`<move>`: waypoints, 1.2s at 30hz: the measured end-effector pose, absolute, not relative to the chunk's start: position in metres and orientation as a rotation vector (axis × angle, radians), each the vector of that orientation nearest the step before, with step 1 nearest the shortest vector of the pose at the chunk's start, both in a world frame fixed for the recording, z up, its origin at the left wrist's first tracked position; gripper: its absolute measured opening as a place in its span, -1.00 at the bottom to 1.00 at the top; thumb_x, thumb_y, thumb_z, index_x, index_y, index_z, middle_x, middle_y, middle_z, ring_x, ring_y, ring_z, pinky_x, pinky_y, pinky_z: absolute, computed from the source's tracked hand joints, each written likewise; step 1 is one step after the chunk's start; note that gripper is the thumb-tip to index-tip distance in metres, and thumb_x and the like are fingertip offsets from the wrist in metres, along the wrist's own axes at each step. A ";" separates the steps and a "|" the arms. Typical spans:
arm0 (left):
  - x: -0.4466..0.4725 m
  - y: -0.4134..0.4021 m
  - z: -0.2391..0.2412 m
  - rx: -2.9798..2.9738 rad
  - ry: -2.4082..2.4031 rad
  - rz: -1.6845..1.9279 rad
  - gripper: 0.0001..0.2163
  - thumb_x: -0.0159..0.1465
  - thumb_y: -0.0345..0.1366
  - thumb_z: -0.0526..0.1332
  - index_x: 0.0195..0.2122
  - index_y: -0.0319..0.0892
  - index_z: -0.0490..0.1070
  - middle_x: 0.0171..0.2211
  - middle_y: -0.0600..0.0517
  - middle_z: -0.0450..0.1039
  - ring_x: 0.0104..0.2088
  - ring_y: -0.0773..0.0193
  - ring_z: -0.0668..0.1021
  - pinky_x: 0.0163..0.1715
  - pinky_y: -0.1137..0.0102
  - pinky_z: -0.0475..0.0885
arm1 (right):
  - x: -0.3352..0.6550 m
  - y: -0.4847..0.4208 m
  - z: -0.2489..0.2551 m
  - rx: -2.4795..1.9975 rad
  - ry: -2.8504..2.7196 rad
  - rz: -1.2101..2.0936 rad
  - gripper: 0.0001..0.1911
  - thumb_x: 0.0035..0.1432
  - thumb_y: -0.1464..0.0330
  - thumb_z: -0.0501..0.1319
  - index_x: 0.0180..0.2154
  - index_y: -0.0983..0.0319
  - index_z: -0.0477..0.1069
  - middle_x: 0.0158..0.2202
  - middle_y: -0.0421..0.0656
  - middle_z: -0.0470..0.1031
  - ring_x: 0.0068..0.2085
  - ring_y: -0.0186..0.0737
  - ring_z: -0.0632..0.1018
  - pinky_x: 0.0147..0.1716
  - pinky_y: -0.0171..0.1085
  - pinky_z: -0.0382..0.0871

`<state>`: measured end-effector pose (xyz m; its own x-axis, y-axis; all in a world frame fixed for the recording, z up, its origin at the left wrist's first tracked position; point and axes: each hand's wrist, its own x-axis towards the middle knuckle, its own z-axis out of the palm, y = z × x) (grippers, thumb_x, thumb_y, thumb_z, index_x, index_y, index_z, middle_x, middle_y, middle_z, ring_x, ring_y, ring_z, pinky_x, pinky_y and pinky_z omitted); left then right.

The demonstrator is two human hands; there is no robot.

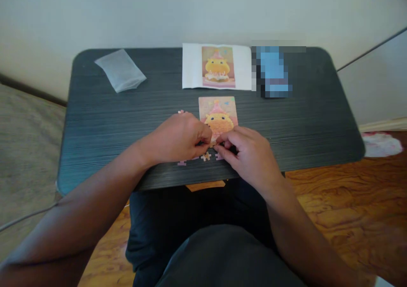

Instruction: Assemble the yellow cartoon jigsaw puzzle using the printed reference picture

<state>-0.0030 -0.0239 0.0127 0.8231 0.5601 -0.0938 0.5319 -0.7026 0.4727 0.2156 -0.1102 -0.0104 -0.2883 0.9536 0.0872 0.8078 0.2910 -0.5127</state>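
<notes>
A partly built jigsaw puzzle [218,112] with a yellow cartoon figure on pink lies in the middle of the dark table [95,121]. My left hand [178,137] rests just left of its lower edge, fingers curled in a pinch. My right hand [249,151] sits at the puzzle's lower right, fingers pressed together on a small puzzle piece [218,144] at the bottom edge. Loose pink pieces [206,156] lie on the table below and between my hands. What my left fingers pinch is hidden.
A printed reference picture [217,66] of the same figure lies at the table's back. A crumpled clear plastic bag [121,70] sits at the back left. A blurred blue object [274,71] is at the back right. Wooden floor lies to the right.
</notes>
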 end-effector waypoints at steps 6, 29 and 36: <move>-0.004 -0.027 0.014 2.519 0.810 0.037 -0.78 0.31 -0.45 0.27 -0.49 -0.16 0.53 -0.63 0.17 0.44 -0.57 0.36 0.43 0.09 0.12 0.53 | 0.215 -0.111 -0.014 -1.596 -2.198 0.536 -0.95 0.39 0.37 0.42 -0.16 0.19 0.58 -0.23 -0.16 0.63 -0.18 -0.11 0.59 -0.14 -0.14 0.34; -0.005 -0.026 0.015 2.465 0.780 0.062 -0.77 0.27 -0.48 0.22 -0.54 -0.16 0.45 -0.65 0.19 0.39 -0.61 0.37 0.41 -0.01 0.24 0.56 | 0.215 -0.111 -0.014 -1.598 -2.196 0.526 -0.95 0.39 0.36 0.42 -0.18 0.18 0.59 -0.25 -0.18 0.61 -0.18 -0.10 0.59 -0.15 -0.11 0.33; -0.004 -0.026 0.014 2.531 0.783 0.020 -0.77 0.33 -0.42 0.26 -0.50 -0.16 0.52 -0.65 0.15 0.45 -0.57 0.35 0.46 0.08 0.16 0.55 | 0.219 -0.114 -0.016 -1.572 -2.192 0.480 -0.91 0.44 0.31 0.37 -0.19 0.15 0.62 -0.24 -0.15 0.62 -0.18 -0.10 0.59 -0.13 -0.13 0.36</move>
<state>-0.0038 -0.0263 0.0145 0.8356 0.5348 -0.1260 0.5275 -0.7168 0.4560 0.2191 -0.1137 -0.0163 -0.2883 0.9501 0.1195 0.8132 0.3088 -0.4933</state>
